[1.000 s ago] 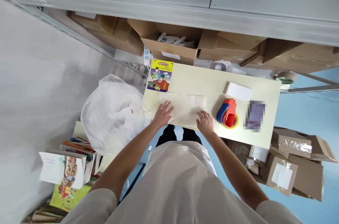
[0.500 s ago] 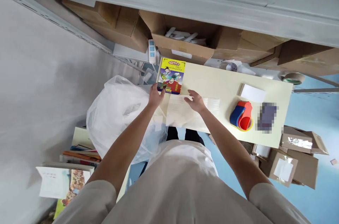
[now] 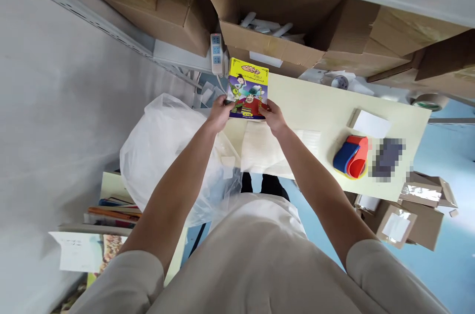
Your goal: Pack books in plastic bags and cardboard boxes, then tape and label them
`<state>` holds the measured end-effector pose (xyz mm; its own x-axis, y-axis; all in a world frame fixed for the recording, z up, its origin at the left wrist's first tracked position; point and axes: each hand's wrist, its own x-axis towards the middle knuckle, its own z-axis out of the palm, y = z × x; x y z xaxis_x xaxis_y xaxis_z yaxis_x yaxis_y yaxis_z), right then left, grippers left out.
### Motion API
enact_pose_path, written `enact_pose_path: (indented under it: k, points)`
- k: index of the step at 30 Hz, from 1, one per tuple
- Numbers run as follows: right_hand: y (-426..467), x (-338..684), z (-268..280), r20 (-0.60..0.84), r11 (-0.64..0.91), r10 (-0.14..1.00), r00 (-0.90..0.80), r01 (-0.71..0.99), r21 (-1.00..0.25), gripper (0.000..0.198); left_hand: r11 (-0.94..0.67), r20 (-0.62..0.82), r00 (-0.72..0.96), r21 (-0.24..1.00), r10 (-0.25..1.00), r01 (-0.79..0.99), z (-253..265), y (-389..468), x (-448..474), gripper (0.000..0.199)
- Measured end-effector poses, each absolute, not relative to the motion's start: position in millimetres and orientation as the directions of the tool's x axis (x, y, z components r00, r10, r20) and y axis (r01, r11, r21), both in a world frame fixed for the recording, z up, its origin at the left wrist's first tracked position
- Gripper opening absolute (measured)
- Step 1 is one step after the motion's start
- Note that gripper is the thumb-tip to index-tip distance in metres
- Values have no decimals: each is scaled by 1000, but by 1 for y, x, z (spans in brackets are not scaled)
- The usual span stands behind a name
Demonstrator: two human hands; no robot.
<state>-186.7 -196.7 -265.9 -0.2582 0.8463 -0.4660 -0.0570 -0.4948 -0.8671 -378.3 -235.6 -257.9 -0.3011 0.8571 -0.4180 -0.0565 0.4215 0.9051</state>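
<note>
A book (image 3: 248,87) with a yellow and purple cartoon cover is held between both hands over the left end of the pale table (image 3: 308,101). My left hand (image 3: 221,112) grips its lower left edge, thumb on the cover. On the lower right edge, my right hand (image 3: 272,115) is closed with its thumb on top; the fingers underneath are hidden. Just below the book lies a whitish, thin flat sheet or bag (image 3: 260,148), partly covered by my right forearm.
Right on the table are a red and blue tape dispenser (image 3: 352,157), a white stack or box (image 3: 371,123) and a blurred dark rectangle (image 3: 388,157). A large clear plastic bag (image 3: 159,146) bulges at left, above stacked books (image 3: 111,212). Cardboard boxes (image 3: 274,44) line the back.
My right hand has moved up and left onto the book and closed on its right edge. The book appears lifted slightly. The whole view has shifted a little.
</note>
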Motion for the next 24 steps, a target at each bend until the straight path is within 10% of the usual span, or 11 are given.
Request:
enact_pose_path:
  k: [7, 16, 24]
  points:
    - [-251, -112, -196, -373, -403, 894, -247, -84, -911, 40, 356, -385, -133, 913, 913, -200, -202, -280, -310, 38]
    - [-365, 41, -240, -450, -436, 892, 31, 314, -843, 23, 400, -467, -2, 754, 884, 522, -235, -369, -171, 33]
    - [-376, 45, -282, -329, -367, 928, 174, 564, -740, 33, 354, -408, -92, 631, 908, 690, -262, -383, -135, 63]
